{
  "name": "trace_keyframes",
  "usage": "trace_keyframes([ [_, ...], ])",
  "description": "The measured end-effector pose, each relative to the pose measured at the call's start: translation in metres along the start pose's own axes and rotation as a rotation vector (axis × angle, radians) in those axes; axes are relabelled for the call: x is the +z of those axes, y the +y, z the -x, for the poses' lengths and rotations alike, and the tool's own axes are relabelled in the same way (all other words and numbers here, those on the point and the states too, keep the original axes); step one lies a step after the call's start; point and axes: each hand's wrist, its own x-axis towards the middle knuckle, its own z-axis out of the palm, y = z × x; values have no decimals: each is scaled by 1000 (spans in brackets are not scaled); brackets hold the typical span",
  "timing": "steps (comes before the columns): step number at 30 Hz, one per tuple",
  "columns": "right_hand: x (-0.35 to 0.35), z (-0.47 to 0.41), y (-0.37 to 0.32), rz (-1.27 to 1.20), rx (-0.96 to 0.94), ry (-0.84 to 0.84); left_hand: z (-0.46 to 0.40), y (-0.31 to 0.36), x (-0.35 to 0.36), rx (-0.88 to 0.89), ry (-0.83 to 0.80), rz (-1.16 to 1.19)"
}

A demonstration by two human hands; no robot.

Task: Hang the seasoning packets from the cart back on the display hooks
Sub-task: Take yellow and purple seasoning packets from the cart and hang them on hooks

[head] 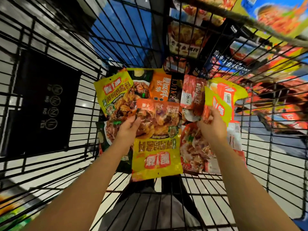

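Black wire cart (86,104) — overlapping seasoning packets (156,157) flat on its bottom.

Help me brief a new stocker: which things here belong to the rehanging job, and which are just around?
Job:
- seasoning packets in the cart
- yellow packet, held by left hand
- folded yellow packet, held by right hand

Around:
- black sign on the cart wall
- shelf goods beyond
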Motion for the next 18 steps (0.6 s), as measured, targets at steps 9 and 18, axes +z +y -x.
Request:
trace_keyframes([
  [9, 1, 26, -9, -205, -115, -158, -4, 4, 60, -207, -114, 487],
  [18, -11, 15, -5, -119, -117, -224, -10, 27, -1, 104, -190, -84],
])
